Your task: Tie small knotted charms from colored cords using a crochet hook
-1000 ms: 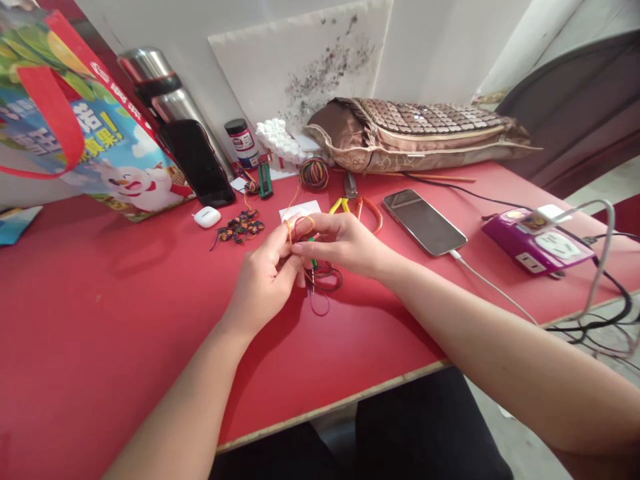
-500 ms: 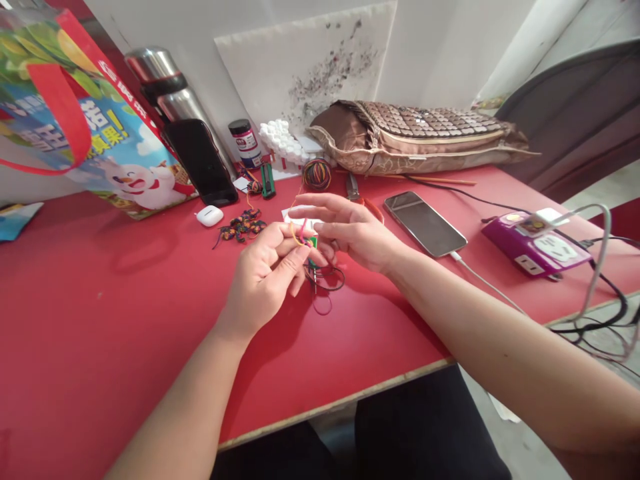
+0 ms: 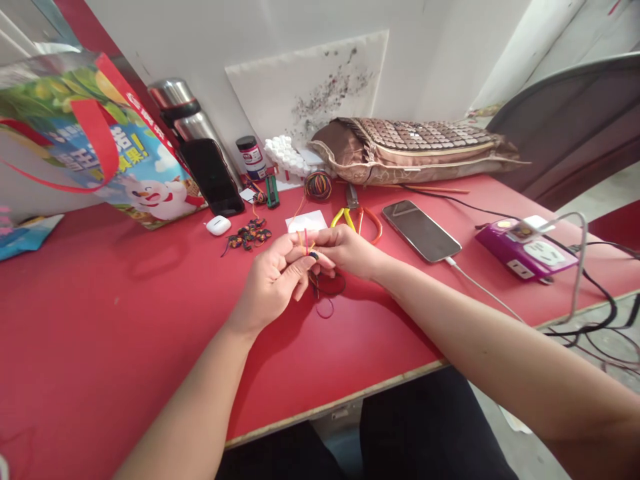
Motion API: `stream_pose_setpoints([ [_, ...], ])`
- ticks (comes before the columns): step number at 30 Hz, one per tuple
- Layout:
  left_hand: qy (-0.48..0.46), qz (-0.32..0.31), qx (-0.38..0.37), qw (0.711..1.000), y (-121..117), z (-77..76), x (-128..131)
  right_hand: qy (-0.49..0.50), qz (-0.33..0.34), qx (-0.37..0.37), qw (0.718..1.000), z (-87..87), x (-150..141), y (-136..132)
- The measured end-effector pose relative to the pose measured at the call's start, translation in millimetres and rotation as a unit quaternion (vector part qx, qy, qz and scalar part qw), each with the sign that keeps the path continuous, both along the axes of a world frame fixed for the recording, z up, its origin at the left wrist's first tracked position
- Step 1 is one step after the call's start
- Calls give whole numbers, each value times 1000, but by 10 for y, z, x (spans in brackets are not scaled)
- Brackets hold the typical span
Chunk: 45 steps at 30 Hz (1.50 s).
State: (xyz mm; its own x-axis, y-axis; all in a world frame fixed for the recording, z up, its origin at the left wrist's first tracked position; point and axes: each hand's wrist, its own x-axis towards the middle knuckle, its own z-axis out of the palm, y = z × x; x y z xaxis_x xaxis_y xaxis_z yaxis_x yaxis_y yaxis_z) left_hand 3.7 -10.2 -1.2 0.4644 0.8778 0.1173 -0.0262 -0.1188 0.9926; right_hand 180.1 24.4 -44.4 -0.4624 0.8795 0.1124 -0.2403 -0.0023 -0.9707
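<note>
My left hand (image 3: 273, 280) is closed, thumb against fingers, pinching multicoloured cord (image 3: 307, 241). Yellow and pink strands of it wrap over the index finger, with a small dark part at the thumb tip. From the right, my right hand (image 3: 350, 253) meets it with fingers pinched together at the same cord; its exact grip point is partly hidden. Loose dark and pink cord loops (image 3: 326, 310) hang below the hands. Behind them are a white paper (image 3: 307, 221) and yellow-and-orange-handled pliers (image 3: 353, 198). A ball of cord (image 3: 318, 186) lies farther back.
A knotted cord piece (image 3: 247, 235), a white earphone case (image 3: 219, 226) and a green cutter (image 3: 272, 191) lie left of the hands. A charging phone (image 3: 421, 230) and purple power strip (image 3: 527, 250) are at right. A bag (image 3: 127, 153), steel bottle (image 3: 187, 113) and brown bundle (image 3: 410, 150) stand behind.
My right hand spread its fingers away from the left, then came back and closed at the cord. A pink strand now crosses the left index finger beside the yellow one. The view shifted slightly.
</note>
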Motion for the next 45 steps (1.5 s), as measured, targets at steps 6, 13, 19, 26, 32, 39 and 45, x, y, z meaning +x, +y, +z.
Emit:
stream_pose_setpoints([
  [6,6,102,50,994,118,-75,-82,-26,-23,-8,999,-46,-9,36],
  [13,-39,139,68,987,180,-212,-92,-88,-21,34,995,-58,-59,47],
  [19,-132,114,-40,984,123,-114,-43,-132,-25,89,987,-59,-151,28],
  [26,-177,211,-63,959,269,-109,-113,-191,-274,86,939,95,165,124],
  [32,-71,258,64,961,269,-157,-163,-544,-245,94,797,302,115,-38],
  [39,6,286,86,954,294,-269,-173,-638,-160,75,750,325,-256,-23],
  [45,-19,284,32,958,348,-293,-165,-624,-118,71,769,367,-249,180],
])
